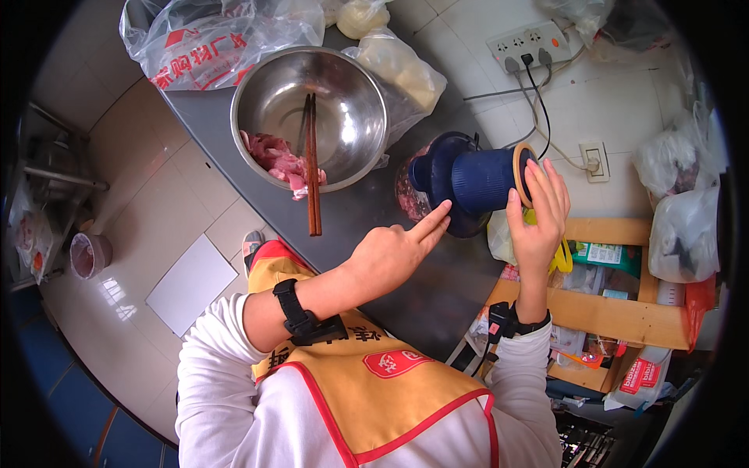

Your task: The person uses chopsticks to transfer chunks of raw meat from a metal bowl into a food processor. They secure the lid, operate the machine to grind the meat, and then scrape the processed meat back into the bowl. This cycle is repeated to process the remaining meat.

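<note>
A blue electric food chopper [481,181] stands on the dark counter, with pinkish ground meat [411,202] showing through its clear bowl. My right hand [539,202] lies over the chopper's top cap, fingers extended and thumb at the tan rim. With index and middle fingers stretched out and the others curled, my left hand [398,248] reaches the near edge of the blue lid; it holds nothing. Left of the chopper is a stainless steel bowl [345,134] containing raw meat pieces [278,159]. A pair of brown wooden chopsticks [313,193] leans over the bowl's near rim.
Plastic bags [222,41] lie behind the bowl, one of them holding pale contents [404,70]. Cords run from a wall power strip [529,45] behind the chopper. A wooden shelf [614,316] with packages stands at right. A bin [90,255] is on the tiled floor.
</note>
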`<state>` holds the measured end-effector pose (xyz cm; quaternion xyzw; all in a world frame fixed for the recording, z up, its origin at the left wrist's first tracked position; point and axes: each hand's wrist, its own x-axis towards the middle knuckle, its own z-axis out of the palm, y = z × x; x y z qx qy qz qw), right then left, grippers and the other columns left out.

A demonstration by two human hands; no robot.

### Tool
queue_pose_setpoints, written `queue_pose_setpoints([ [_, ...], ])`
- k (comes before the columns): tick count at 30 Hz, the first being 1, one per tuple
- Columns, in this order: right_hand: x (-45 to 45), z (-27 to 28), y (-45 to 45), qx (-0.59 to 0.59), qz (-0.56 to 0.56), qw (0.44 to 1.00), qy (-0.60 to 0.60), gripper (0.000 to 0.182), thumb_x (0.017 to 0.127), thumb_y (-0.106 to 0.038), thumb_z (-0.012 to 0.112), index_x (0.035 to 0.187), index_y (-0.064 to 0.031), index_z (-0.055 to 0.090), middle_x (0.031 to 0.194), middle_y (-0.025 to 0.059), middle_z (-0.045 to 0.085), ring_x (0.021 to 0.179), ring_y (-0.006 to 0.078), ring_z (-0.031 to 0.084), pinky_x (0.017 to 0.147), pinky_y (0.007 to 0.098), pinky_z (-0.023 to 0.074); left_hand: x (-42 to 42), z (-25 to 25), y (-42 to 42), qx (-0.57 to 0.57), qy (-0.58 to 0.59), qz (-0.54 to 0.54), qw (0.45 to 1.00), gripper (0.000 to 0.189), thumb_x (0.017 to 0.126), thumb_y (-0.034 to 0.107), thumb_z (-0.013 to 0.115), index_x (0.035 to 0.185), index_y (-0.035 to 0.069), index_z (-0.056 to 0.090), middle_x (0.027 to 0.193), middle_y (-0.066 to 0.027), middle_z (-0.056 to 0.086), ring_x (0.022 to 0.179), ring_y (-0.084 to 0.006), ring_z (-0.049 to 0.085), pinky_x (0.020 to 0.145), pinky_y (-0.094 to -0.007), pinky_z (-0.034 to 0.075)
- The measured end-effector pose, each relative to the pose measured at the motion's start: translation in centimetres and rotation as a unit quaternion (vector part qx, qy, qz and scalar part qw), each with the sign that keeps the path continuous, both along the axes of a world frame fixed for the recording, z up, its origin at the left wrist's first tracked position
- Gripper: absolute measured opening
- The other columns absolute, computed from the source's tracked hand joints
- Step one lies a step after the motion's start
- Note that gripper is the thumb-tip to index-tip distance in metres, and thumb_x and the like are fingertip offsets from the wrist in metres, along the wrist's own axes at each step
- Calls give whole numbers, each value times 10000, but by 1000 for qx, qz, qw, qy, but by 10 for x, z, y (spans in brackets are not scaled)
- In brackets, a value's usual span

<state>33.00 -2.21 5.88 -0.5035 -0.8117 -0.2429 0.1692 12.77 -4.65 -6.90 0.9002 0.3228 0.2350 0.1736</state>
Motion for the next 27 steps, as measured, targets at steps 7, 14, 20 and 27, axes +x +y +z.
queue_pose_setpoints([
  [7,1,1,1,-6,4,1000,7,350,757,-49,684,1101,3,644,1169,113,648,1184,314,556,1051,480,348,1,-3,0,3,-16,0,1000,650,755,20,565,1391,41,430,1558,-144,215,528,-190,590,490,-306,494],
  [14,2,-7,-7,47,-46,997,40,381,780,-115,724,1132,-11,620,1206,120,610,1167,316,539,1002,441,379,1,-2,2,14,-3,5,1000,680,740,20,570,1403,57,421,1553,-141,231,530,-190,596,492,-305,494],
  [20,12,-21,-14,73,-52,993,74,357,743,-131,786,1041,-21,623,1010,121,617,983,311,569,881,412,430,2,-3,-1,3,-10,-2,1000,698,735,13,573,1411,54,409,1556,-140,223,528,-192,593,489,-309,491],
  [27,11,-9,-10,28,-30,995,86,311,710,-97,793,948,-17,609,958,119,612,957,310,576,855,401,439,1,0,0,-16,-7,-10,1000,675,754,11,564,1409,38,403,1560,-143,204,532,-202,589,496,-317,495],
])
